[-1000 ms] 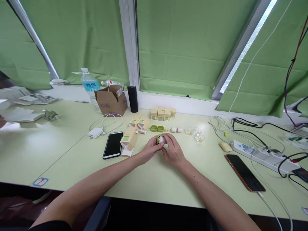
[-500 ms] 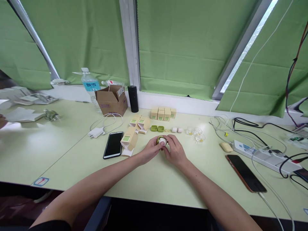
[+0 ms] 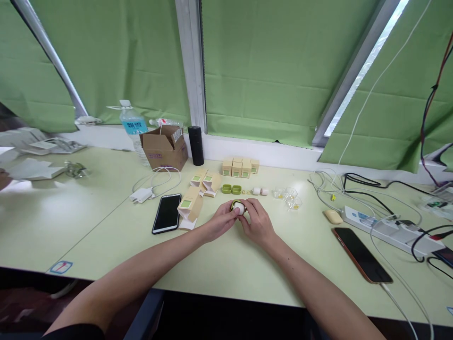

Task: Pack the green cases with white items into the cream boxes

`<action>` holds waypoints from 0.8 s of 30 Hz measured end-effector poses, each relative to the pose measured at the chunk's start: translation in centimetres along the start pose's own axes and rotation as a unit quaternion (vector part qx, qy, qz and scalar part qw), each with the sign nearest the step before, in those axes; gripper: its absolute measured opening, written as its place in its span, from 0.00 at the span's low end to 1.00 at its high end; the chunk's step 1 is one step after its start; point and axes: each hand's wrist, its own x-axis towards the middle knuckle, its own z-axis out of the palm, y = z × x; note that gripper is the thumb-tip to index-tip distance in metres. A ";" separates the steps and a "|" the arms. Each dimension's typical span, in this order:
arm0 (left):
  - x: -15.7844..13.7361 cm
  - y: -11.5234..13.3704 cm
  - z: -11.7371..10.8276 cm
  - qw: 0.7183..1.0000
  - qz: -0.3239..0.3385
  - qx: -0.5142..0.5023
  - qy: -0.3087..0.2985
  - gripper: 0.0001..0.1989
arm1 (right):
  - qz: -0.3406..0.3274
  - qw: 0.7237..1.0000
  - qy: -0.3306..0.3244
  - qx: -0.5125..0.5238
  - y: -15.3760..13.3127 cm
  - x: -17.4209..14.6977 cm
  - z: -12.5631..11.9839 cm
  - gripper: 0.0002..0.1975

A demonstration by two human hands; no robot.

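Note:
Close together over the table, my two hands hold one small rounded white piece (image 3: 239, 208) with an olive-green shell partly around it. My left hand (image 3: 223, 221) grips it from the left, the thumb pressed on the white part. The fingers of my right hand (image 3: 258, 221) close on its right side. Just beyond sit two olive-green square shells (image 3: 237, 189), tiny yellowish bits (image 3: 245, 192), and two rounded pieces, one white (image 3: 255, 191) and one pinkish (image 3: 264, 191). Farther right lie clear plastic cups (image 3: 293, 203).
Opened cardboard boxes (image 3: 191, 204) lie left of my hands beside a phone (image 3: 166, 214). Closed small boxes (image 3: 237, 168) stand behind. A brown carton (image 3: 164, 153) and black flask (image 3: 196, 145) are farther back. Rightward are a power strip (image 3: 385, 231), cables and another phone (image 3: 363, 255). Another person's hand (image 3: 4, 178) shows far left.
My hands stay in nearly the same place and keep hold of the white piece and its green shell. Only slight finger movement shows.

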 end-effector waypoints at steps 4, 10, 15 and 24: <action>0.0 0.1 0.0 1.000 0.004 0.002 -0.005 0.20 | -0.003 1.000 0.000 0.003 0.1 -0.1 0.1 0.20; -0.2 0.2 0.2 1.000 0.004 0.006 -0.001 0.18 | -0.009 1.000 0.008 -0.005 0.0 0.0 0.0 0.19; -0.1 0.5 -0.2 0.999 -0.005 -0.019 -0.044 0.21 | 0.005 1.000 0.011 -0.021 -0.1 0.1 -0.1 0.18; 0.8 0.4 -1.2 0.995 -0.027 -0.088 -0.022 0.10 | 0.083 0.992 -0.038 -0.087 0.3 -0.2 0.0 0.19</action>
